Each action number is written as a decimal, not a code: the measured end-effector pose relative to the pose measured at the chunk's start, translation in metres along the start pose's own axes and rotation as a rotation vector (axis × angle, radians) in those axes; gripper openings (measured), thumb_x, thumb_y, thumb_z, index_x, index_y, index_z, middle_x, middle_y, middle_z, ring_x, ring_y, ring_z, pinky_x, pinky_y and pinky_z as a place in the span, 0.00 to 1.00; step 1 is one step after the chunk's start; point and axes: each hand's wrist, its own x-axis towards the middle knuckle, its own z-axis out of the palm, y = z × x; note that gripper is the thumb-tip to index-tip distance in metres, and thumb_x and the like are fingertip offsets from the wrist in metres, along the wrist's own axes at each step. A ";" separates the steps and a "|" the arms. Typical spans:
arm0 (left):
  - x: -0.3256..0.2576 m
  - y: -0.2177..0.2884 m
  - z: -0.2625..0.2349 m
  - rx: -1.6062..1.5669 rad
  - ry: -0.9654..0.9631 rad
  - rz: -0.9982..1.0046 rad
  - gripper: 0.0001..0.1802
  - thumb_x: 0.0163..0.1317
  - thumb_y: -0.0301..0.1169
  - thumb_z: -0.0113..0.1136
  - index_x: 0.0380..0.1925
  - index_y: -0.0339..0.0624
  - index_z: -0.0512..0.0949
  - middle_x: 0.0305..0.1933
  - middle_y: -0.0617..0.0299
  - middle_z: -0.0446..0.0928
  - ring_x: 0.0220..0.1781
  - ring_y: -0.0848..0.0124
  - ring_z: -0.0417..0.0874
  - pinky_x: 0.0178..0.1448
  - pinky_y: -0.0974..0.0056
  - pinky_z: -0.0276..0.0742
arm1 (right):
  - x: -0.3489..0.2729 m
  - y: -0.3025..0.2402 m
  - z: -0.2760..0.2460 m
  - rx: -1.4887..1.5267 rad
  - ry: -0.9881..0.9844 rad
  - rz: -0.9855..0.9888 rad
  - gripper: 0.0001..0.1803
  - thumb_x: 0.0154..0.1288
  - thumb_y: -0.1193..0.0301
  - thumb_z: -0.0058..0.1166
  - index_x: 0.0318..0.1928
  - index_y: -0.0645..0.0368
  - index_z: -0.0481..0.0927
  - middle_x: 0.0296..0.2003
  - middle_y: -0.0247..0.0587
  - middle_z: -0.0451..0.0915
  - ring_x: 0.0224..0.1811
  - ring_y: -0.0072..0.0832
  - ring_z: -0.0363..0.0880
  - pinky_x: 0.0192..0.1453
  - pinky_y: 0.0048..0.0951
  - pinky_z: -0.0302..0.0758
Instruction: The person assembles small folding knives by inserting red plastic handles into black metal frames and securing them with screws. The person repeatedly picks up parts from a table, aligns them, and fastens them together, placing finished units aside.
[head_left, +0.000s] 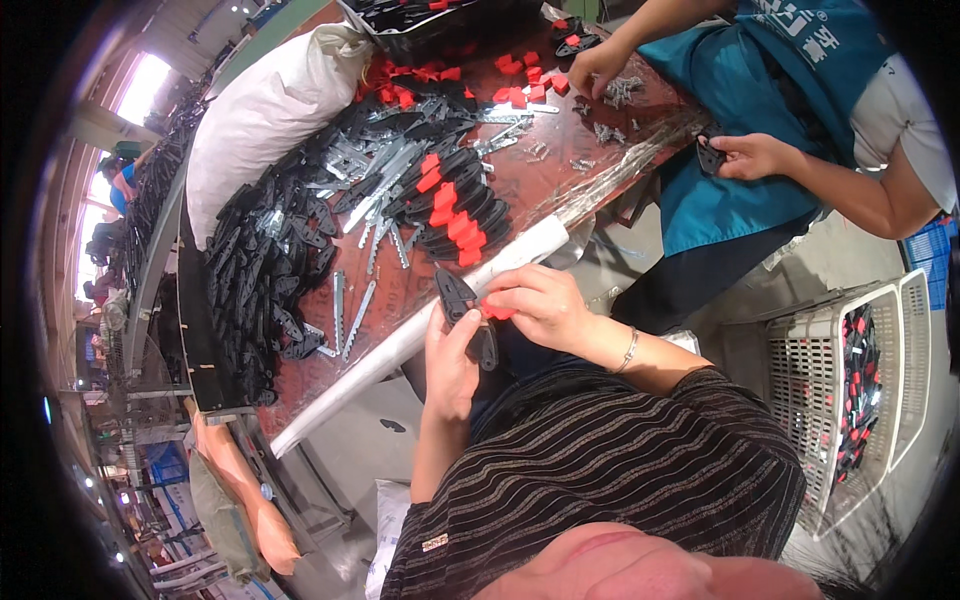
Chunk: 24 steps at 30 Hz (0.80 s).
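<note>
A: Left hand (452, 362)?
B: Grip closed round a black plastic handle piece (462, 312), held upright just off the near edge of the bench (400, 300), in front of the person's chest.
A: Right hand (538, 303)?
B: Fingertips pinched on a small red part (497, 311), pressed against the black piece's side. Bracelet on that wrist.
A: Bench contents?
B: Heap of black handle pieces (262, 270) at left, metal blades (385, 170) in the middle, a row of black pieces with red parts fitted (452, 215), loose red parts (515, 80) further off.
A: Others?
B: A co-worker in a teal apron (740, 110) at the far corner. White basket (850, 390) on the floor, right.
</note>
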 end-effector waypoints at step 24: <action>-0.025 -0.012 0.008 0.073 0.017 0.175 0.15 0.61 0.19 0.52 0.48 0.37 0.67 0.44 0.63 0.72 0.45 0.75 0.73 0.51 0.70 0.69 | -0.017 -0.032 -0.006 0.291 -0.177 0.391 0.23 0.56 0.76 0.57 0.54 0.60 0.71 0.43 0.44 0.76 0.44 0.32 0.77 0.48 0.29 0.73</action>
